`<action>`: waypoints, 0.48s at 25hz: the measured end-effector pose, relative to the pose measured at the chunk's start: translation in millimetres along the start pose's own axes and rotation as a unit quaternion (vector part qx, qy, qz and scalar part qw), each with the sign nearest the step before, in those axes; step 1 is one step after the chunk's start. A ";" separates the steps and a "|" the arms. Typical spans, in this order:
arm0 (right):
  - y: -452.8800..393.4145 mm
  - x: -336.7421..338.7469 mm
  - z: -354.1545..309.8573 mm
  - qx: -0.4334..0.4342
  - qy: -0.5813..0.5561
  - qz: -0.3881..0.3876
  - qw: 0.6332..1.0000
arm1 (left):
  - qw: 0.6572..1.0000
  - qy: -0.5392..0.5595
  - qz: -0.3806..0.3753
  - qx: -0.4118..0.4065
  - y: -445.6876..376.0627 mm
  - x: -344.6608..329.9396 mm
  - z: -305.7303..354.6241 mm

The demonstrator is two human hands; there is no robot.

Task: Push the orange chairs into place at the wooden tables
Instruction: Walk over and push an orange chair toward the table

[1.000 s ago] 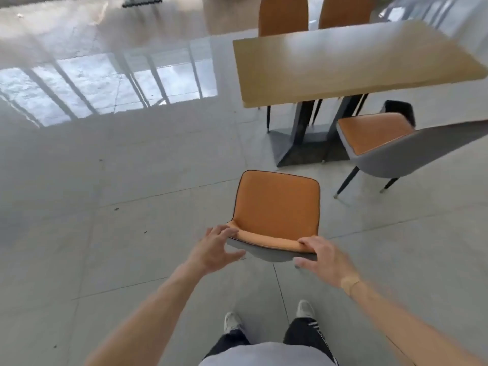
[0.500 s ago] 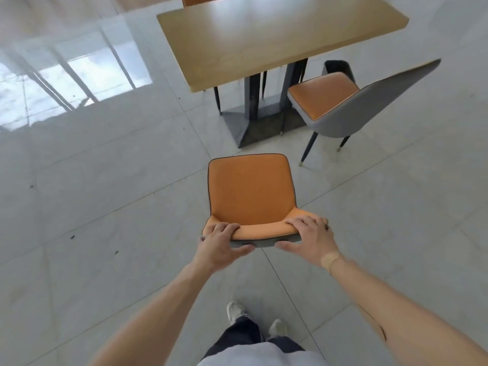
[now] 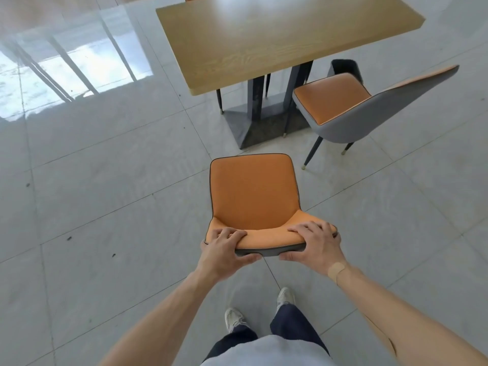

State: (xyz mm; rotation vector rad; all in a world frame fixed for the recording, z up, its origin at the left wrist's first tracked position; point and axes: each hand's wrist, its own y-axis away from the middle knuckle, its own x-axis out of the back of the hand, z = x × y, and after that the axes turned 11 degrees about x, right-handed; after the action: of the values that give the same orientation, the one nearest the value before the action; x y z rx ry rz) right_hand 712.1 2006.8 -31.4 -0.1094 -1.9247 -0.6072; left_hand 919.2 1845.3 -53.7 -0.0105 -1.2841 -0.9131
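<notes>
Both hands, left hand and right hand, grip chair backrest's edge; open floor ahead.

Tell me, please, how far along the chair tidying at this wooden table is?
Nothing is fully done on this side. In hand: the left hand and right hand grip the backrest of the near orange chair, which stands clear of the wooden table. Left: pushing it in, then the angled chair on the right.

Orange chair upright, short of wooden table; second orange chair angled beside table base
</notes>
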 end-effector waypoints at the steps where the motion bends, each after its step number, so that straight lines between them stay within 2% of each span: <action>1: -5.2 3.5 3.4 0.002 0.000 -0.001 1.000 | 1.000 0.000 0.001 0.000 -5.4 1.6 3.1; 12: -97.4 72.9 107.5 0.062 -0.003 -0.004 0.998 | 0.998 0.013 0.003 0.055 -99.8 19.6 94.6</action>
State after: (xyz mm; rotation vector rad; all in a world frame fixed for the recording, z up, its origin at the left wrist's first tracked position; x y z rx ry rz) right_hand 557.5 1957.5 -35.4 -0.0235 -1.9646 -0.4914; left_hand 784.0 1813.4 -52.9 0.0829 -1.3072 -0.8337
